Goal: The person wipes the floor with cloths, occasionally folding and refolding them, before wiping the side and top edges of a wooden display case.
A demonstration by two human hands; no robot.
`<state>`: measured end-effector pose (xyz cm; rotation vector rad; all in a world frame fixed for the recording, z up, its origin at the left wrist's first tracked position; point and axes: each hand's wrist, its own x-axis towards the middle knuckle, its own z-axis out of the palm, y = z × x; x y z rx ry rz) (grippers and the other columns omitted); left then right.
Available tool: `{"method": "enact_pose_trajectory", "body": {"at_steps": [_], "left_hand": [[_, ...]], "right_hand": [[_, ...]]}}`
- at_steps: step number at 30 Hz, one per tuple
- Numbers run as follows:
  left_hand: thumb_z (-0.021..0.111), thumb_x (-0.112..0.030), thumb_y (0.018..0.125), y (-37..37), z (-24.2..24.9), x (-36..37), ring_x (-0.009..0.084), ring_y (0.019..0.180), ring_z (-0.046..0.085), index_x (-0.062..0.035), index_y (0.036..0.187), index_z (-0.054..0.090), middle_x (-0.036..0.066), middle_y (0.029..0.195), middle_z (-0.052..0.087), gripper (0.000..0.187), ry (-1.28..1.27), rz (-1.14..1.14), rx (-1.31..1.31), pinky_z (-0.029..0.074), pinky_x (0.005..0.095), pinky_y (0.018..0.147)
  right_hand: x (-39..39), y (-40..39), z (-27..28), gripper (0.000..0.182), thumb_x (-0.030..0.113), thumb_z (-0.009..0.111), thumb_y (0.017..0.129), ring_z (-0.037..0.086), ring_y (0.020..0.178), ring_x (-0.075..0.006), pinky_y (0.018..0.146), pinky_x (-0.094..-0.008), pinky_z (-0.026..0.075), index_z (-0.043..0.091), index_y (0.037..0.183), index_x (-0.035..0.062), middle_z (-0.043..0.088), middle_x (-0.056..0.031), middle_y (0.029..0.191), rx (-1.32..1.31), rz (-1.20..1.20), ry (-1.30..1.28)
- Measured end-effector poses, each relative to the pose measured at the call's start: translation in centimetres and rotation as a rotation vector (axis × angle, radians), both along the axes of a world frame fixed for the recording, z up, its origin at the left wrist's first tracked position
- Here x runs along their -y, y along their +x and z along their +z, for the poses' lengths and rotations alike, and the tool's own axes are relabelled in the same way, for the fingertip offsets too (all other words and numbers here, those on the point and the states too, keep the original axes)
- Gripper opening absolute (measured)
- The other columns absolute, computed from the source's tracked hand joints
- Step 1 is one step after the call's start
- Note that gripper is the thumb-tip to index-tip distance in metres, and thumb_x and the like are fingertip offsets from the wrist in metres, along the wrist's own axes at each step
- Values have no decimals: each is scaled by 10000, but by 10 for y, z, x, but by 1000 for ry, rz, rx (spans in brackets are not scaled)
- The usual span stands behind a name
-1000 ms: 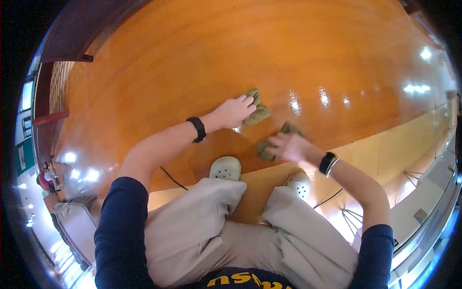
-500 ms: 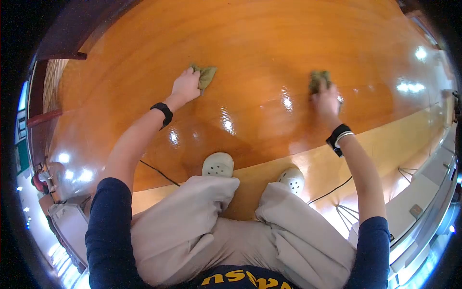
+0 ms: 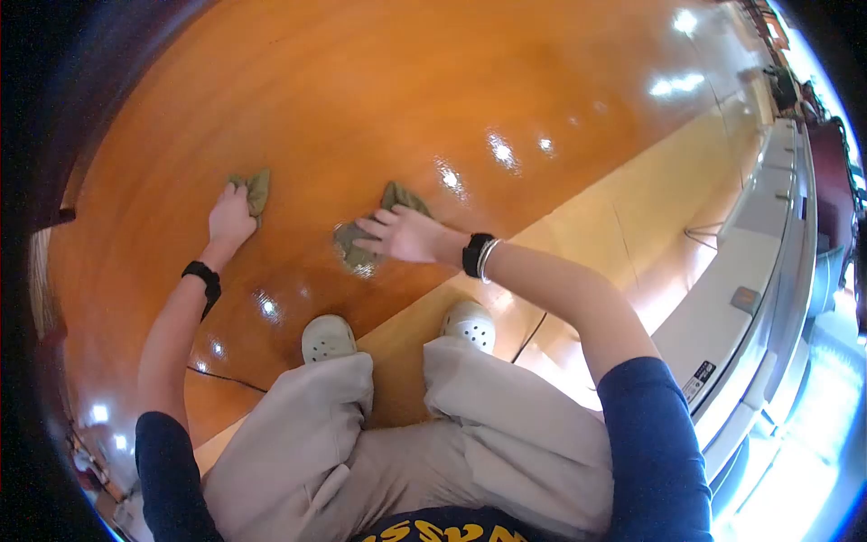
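My left hand (image 3: 233,217) is closed round a crumpled green cloth (image 3: 258,191) on the shiny orange-brown wooden surface (image 3: 361,99). To its right, my right hand (image 3: 406,237) lies over a second green cloth (image 3: 358,248), which is spread wider, with part of it showing beyond the fingertips and part above the knuckles. The fingers of that hand are spread over the cloth and press it to the wood. Both cloths touch the surface.
Below my hands are my two white clogs (image 3: 329,340) on the floor. A paler wooden strip (image 3: 596,212) borders the orange wood. Dark cables run near my legs. At the right stands a long light-coloured unit (image 3: 722,307).
The view has turned. My right hand and its cloth have swept left, much closer to my left hand, and the fingers are now spread. The left hand still grips its cloth.
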<state>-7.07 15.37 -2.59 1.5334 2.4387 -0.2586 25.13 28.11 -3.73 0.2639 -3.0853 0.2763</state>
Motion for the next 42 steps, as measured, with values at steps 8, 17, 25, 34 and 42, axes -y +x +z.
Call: {"method": "enact_pose_trajectory", "body": {"at_steps": [8,17,25,34,42], "left_hand": [[574,-79,683,3,-10,5,347,976,498,-31,948,514,156,1003,493,276,169,36,61,439,421,801],[588,-124,714,27,-11,-1,363,959,500,-36,947,514,165,1008,503,260,180,182,60,428,425,800],[570,-86,698,30,-13,1,367,933,500,-33,940,525,162,970,504,252,268,166,71,424,426,781],[601,-138,712,27,-11,1,379,956,502,-46,994,501,159,1020,503,313,210,187,63,430,430,792],[621,-116,693,26,-9,4,378,970,496,-47,999,481,168,1027,479,344,165,189,111,431,432,807]], "right_hand": [[-128,102,3,398,129,503,796,533,987,-236,791,-339,478,495,1190,182,492,-83,1200,28,-510,265],[-172,215,-12,454,69,531,775,512,975,-379,770,-418,479,433,1213,133,488,-194,1101,320,-1543,182],[29,118,-3,494,126,588,718,500,1010,-340,781,-404,482,485,1201,111,455,-186,1161,72,-570,-389],[-53,91,8,392,153,542,782,532,1026,-278,751,-354,514,527,1175,142,499,-98,1180,-64,-273,-116],[-239,209,-10,415,191,508,794,548,1029,-341,856,-431,460,508,1202,115,529,-199,1150,334,-1575,-93]]}}
